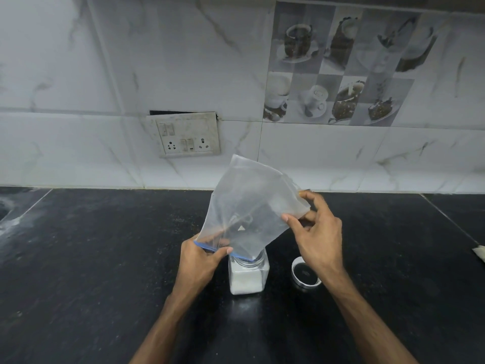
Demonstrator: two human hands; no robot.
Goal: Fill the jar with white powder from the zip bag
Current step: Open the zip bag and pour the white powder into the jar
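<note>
A clear square jar (248, 278) stands on the black counter, holding white powder up to near its shoulder. A clear zip bag (249, 206) with a blue zip strip is turned upside down over it, its mouth resting at the jar's opening. The bag looks almost empty. My left hand (200, 261) pinches the zip edge beside the jar's mouth. My right hand (316, 229) grips the bag's raised bottom corner, up and to the right of the jar.
The jar's round lid (305, 275) lies upside down on the counter (91, 271) just right of the jar, under my right wrist. A switch and socket plate (187, 135) is on the tiled wall behind. White dust marks the counter's far left.
</note>
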